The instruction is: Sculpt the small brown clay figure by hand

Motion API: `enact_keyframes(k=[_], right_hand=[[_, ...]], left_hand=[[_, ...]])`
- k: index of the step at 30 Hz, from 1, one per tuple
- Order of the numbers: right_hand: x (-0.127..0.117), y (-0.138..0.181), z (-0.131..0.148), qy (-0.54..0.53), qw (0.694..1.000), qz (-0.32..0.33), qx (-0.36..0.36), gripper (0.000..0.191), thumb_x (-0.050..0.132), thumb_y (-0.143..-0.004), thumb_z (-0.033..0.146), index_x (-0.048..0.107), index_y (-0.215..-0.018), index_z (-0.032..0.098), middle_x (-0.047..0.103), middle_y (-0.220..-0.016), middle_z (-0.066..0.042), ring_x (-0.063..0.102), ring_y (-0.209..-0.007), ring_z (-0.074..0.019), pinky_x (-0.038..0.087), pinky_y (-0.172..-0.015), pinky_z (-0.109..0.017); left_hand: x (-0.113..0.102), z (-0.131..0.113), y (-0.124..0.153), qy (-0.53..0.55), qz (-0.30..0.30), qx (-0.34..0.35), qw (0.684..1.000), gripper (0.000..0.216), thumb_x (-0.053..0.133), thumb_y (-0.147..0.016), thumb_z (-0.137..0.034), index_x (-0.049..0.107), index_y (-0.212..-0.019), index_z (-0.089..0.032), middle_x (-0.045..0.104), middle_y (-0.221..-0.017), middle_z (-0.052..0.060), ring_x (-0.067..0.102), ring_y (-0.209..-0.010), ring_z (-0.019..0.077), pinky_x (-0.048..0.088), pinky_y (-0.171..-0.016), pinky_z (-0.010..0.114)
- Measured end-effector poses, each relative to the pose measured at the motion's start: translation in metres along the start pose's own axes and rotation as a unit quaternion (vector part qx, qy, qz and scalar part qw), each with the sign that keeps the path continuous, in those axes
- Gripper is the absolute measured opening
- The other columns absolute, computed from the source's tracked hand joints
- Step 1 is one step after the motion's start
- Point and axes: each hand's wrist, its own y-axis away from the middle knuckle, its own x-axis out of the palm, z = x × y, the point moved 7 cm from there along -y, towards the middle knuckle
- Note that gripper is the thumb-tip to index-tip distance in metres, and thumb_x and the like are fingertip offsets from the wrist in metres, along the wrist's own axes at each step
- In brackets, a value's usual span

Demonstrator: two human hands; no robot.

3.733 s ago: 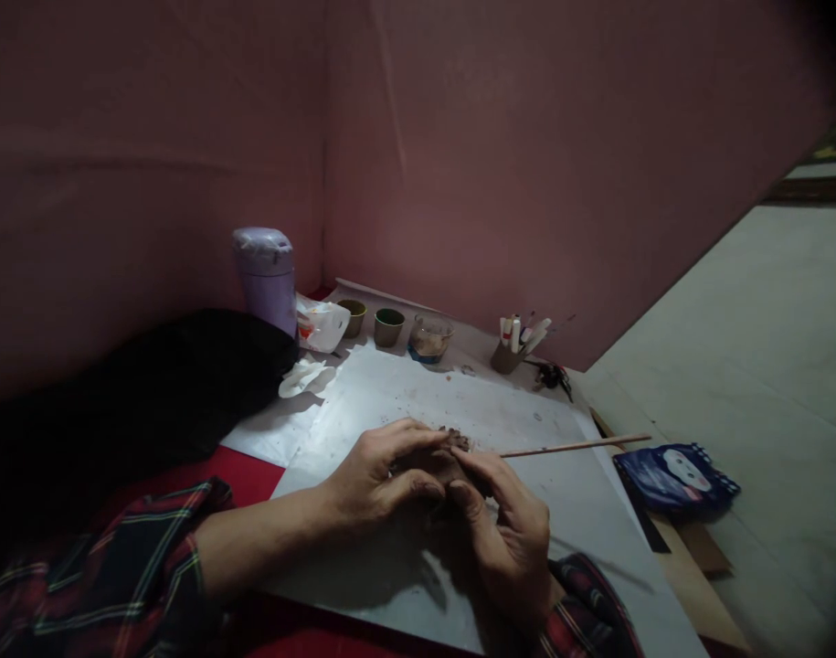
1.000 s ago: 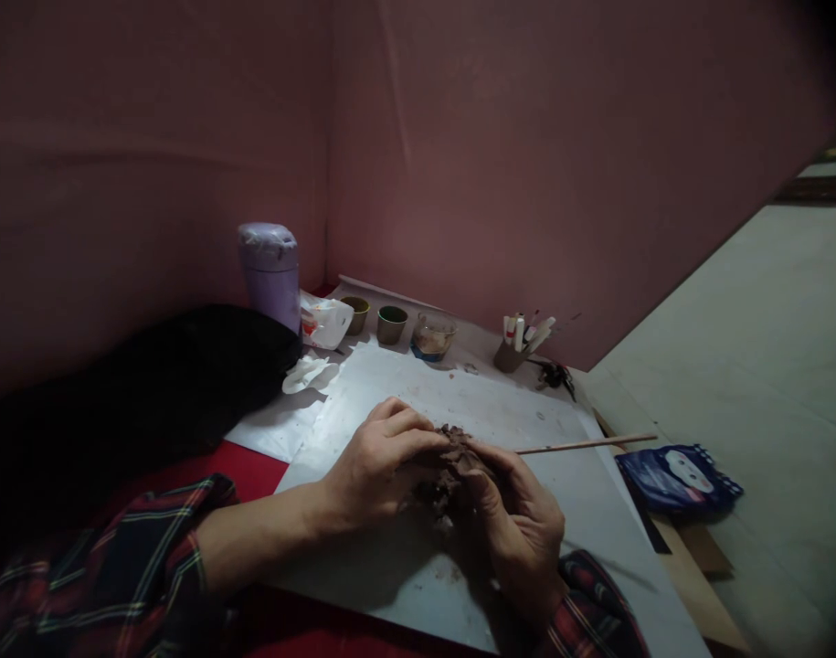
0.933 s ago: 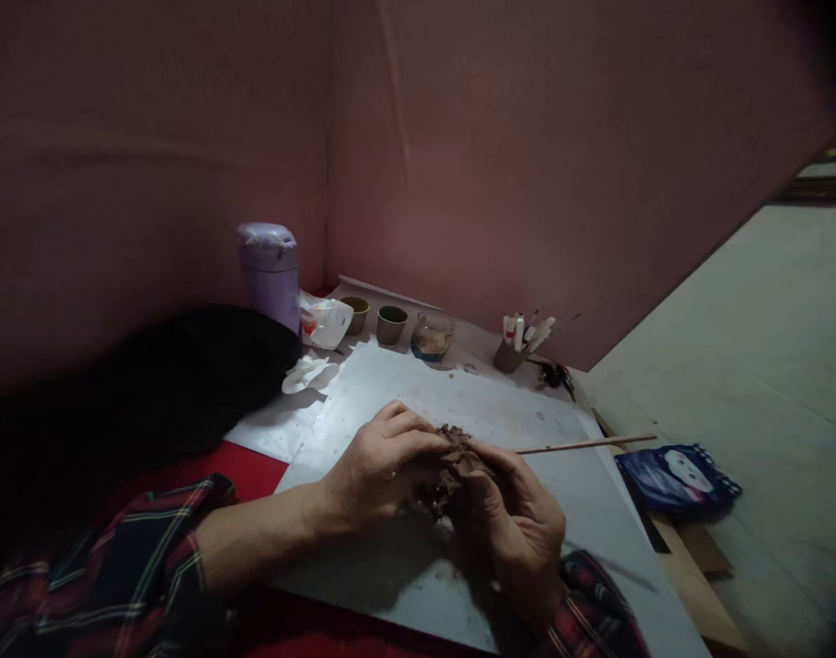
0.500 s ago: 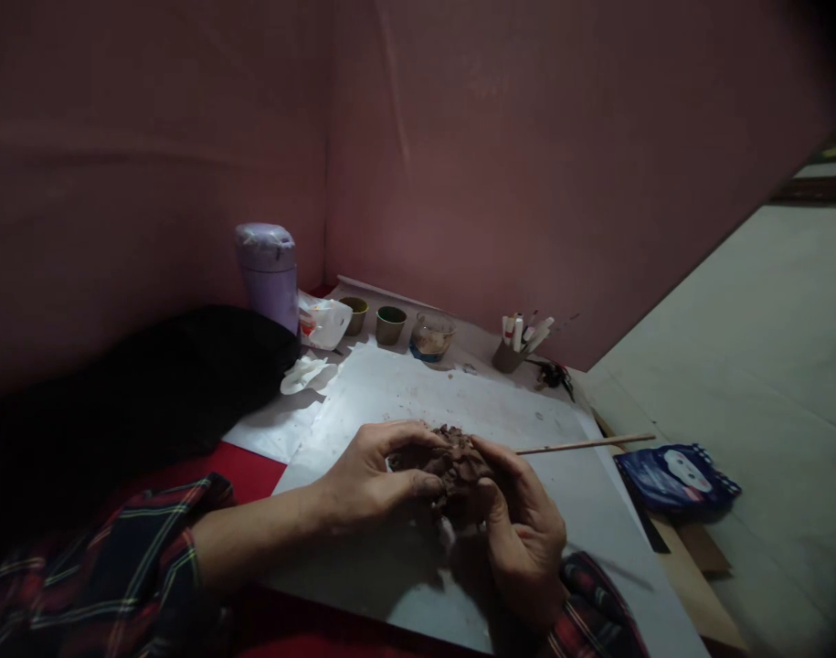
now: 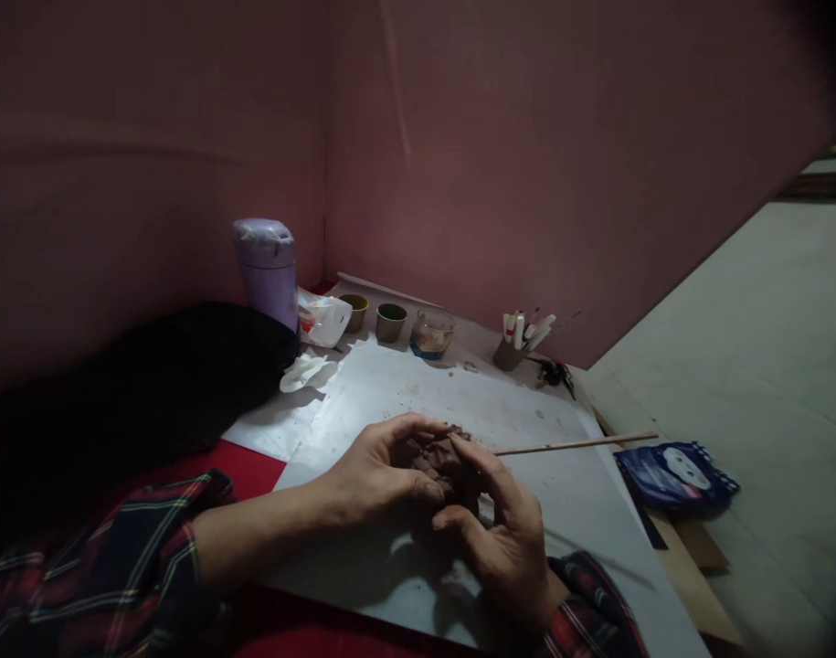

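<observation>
A rough lump of brown clay (image 5: pixel 439 464) sits between my two hands above the white sheet. My left hand (image 5: pixel 383 466) grips it from the left, fingers over the top and thumb along the near side. On the other side my right hand (image 5: pixel 506 530) curves round the lump, fingertips at its upper right and thumb at its lower edge, with a gap showing between palm and clay. Behind the right hand a thin wooden stick (image 5: pixel 575 445) reaches out past the sheet's right edge; its left end is hidden.
White paper (image 5: pixel 369 393) with small crumbs covers the red tabletop (image 5: pixel 253 461). Along the back stand a purple flask (image 5: pixel 270 283), two small cups (image 5: pixel 391 323), a glass bowl (image 5: pixel 432 336) and a pen holder (image 5: pixel 510 355). A black cloth (image 5: pixel 150 393) lies left, a blue pouch (image 5: pixel 678 477) right.
My right hand has shifted left and its thumb has come down, away from the clay's front. The lump has turned or moved slightly left in my left hand.
</observation>
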Motion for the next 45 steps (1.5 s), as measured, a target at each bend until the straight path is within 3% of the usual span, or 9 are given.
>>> enact_keyframes(k=[5,10,13,15,20,26,33,40,45], right_hand=[[0.001,0.001,0.001,0.034,0.999,-0.002,-0.014,0.050,0.066,-0.080,0.017,0.052,-0.128,0.023,0.067,-0.115,-0.008,0.066,-0.104,-0.0199,0.058,-0.087,-0.032],[0.001,0.003,-0.002,0.029,1.000,-0.007,0.008,0.045,0.065,-0.083,0.017,0.054,-0.126,0.023,0.067,-0.113,-0.008,0.066,-0.103,-0.0194,0.058,-0.086,-0.031],[-0.001,0.003,-0.005,0.008,1.000,-0.017,0.024,0.043,0.062,-0.086,0.020,0.053,-0.127,0.024,0.066,-0.114,-0.008,0.068,-0.101,-0.0202,0.059,-0.084,-0.033],[-0.003,0.002,-0.008,-0.006,0.999,-0.020,0.040,0.040,0.060,-0.087,0.023,0.053,-0.127,0.024,0.067,-0.114,-0.008,0.069,-0.099,-0.0207,0.059,-0.083,-0.034],[-0.003,-0.001,-0.007,-0.005,0.999,-0.015,0.049,0.033,0.057,-0.089,0.024,0.057,-0.122,0.022,0.070,-0.111,-0.009,0.070,-0.099,-0.0214,0.060,-0.082,-0.034],[-0.003,-0.001,0.003,0.042,0.998,-0.049,0.008,0.029,0.056,-0.088,0.017,0.059,-0.117,0.020,0.070,-0.103,-0.008,0.070,-0.094,-0.0193,0.060,-0.077,-0.030],[-0.001,-0.004,0.008,0.042,0.998,-0.053,0.011,0.021,0.056,-0.088,0.013,0.063,-0.106,0.020,0.070,-0.087,-0.004,0.070,-0.077,-0.0155,0.059,-0.066,-0.025],[-0.001,-0.002,0.006,0.037,0.997,-0.060,0.018,0.018,0.056,-0.089,0.013,0.064,-0.103,0.021,0.071,-0.085,-0.004,0.070,-0.074,-0.0155,0.058,-0.063,-0.026],[-0.003,0.002,0.002,0.061,0.995,-0.076,0.030,0.020,0.055,-0.089,0.014,0.063,-0.106,0.021,0.072,-0.092,-0.005,0.071,-0.080,-0.0178,0.061,-0.070,-0.030]], left_hand=[[0.001,0.001,0.000,0.035,0.004,-0.017,0.999,0.048,0.080,-0.055,-0.002,0.057,-0.093,-0.017,0.072,-0.085,0.001,0.067,-0.072,0.0150,0.052,-0.062,0.025],[0.000,-0.005,0.000,-0.026,0.005,-0.003,1.000,0.033,0.079,-0.067,-0.012,0.062,-0.096,-0.015,0.072,-0.093,0.003,0.067,-0.088,0.0151,0.050,-0.083,0.028],[0.004,-0.007,0.001,-0.038,0.055,-0.006,0.998,0.053,0.078,-0.063,-0.006,0.060,-0.111,-0.019,0.070,-0.107,0.005,0.066,-0.100,0.0194,0.049,-0.089,0.033],[0.005,-0.010,0.002,-0.094,0.067,0.006,0.993,0.058,0.075,-0.064,-0.004,0.059,-0.117,-0.021,0.069,-0.111,0.006,0.065,-0.102,0.0207,0.049,-0.089,0.035],[0.006,-0.024,0.004,-0.293,0.031,0.076,0.953,0.035,0.066,-0.070,-0.007,0.065,-0.104,-0.015,0.070,-0.099,0.006,0.065,-0.091,0.0196,0.051,-0.083,0.032],[0.004,-0.027,0.004,-0.297,-0.001,0.105,0.949,0.023,0.066,-0.070,-0.010,0.065,-0.093,-0.014,0.070,-0.085,0.004,0.065,-0.079,0.0170,0.052,-0.073,0.029],[0.001,-0.016,0.002,-0.228,0.004,0.087,0.970,0.008,0.068,-0.076,-0.017,0.063,-0.081,-0.013,0.069,-0.080,0.003,0.061,-0.072,0.0129,0.049,-0.068,0.025],[-0.002,-0.013,0.003,-0.252,-0.011,0.095,0.963,0.012,0.068,-0.080,-0.024,0.064,-0.080,-0.012,0.066,-0.075,0.002,0.059,-0.067,0.0113,0.049,-0.065,0.023],[0.004,-0.019,0.004,-0.291,-0.013,0.103,0.951,0.011,0.063,-0.079,-0.013,0.068,-0.089,-0.013,0.071,-0.085,0.005,0.065,-0.079,0.0154,0.052,-0.074,0.027]])
